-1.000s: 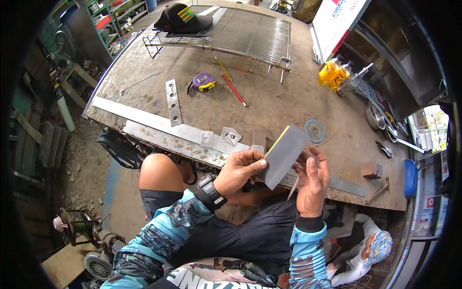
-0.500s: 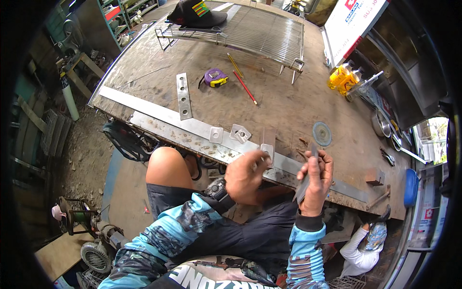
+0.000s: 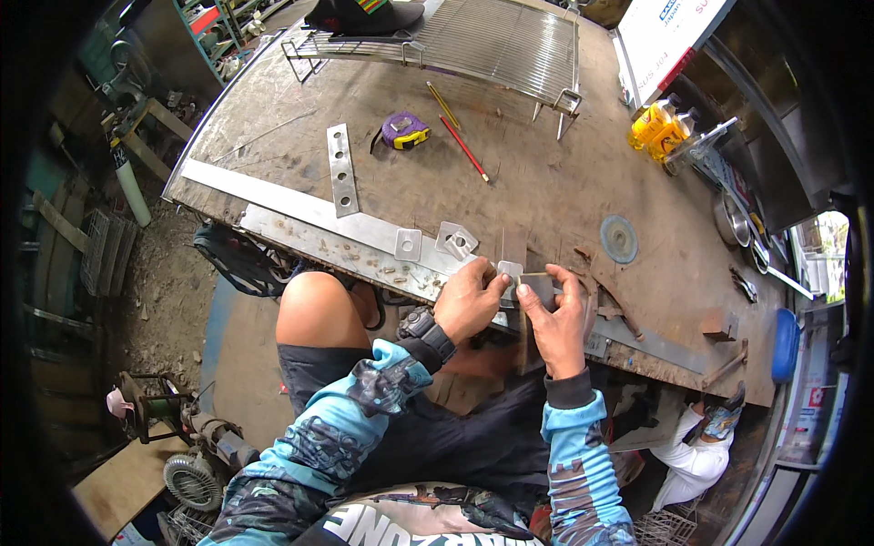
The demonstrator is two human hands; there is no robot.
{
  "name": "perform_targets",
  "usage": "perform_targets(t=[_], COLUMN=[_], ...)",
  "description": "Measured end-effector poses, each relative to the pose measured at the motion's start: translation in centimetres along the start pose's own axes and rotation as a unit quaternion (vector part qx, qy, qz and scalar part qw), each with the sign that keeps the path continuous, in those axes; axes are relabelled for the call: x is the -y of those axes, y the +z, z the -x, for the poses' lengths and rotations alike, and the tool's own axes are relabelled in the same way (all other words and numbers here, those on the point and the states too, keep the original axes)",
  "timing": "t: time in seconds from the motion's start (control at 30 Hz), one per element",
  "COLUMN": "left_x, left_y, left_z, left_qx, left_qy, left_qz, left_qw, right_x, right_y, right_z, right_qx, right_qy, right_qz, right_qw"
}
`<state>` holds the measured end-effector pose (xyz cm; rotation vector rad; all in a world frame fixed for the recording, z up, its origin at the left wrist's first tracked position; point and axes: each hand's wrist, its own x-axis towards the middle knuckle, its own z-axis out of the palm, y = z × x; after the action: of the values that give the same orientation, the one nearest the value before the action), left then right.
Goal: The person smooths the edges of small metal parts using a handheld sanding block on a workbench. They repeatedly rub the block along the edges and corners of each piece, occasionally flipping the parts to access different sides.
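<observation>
My left hand (image 3: 469,298) is closed in a pinch at the table's near edge, its fingertips at the rim of a small square metal plate (image 3: 510,268). Beside it, my right hand (image 3: 558,318) grips a dark flat metal piece (image 3: 539,287) between thumb and fingers, against the plate's right side. The fingers hide part of both pieces. A brown block (image 3: 513,243) sits just behind the plate. To the left lie another square plate with a hole (image 3: 408,244) and a small group of overlapping plates (image 3: 455,238). A metal strip with several holes (image 3: 341,170) lies farther off.
Long flat metal bars (image 3: 282,200) run along the table's near edge. Farther back are a purple tape measure (image 3: 403,132), a red pencil (image 3: 465,150), a wire rack (image 3: 496,55) and a cap (image 3: 364,16). A grinding disc (image 3: 619,238) and yellow bottles (image 3: 657,127) stand right. Another person (image 3: 696,464) is lower right.
My right hand has moved left and up, bringing the dark metal piece to the small plate. My left hand has shifted slightly and steadied at the plate's edge.
</observation>
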<state>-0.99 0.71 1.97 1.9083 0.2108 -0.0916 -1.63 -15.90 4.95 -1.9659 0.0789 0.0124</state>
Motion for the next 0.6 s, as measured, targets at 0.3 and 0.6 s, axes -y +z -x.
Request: perform_targets(t=[0.3, 0.6], left_x=[-0.3, -0.2], left_y=[-0.2, 0.0], left_z=[-0.3, -0.4], left_qx=[0.046, 0.061], left_qy=[-0.013, -0.026], left_qz=[-0.012, 0.020], left_qw=[0.999, 0.998], right_x=[-1.0, -1.7], right_y=[0.7, 1.5], right_z=[-0.6, -0.4], right_qx=[0.013, -0.004], right_qy=[0.005, 0.025], right_qz=[0.015, -0.012], right_qw=[1.000, 1.000])
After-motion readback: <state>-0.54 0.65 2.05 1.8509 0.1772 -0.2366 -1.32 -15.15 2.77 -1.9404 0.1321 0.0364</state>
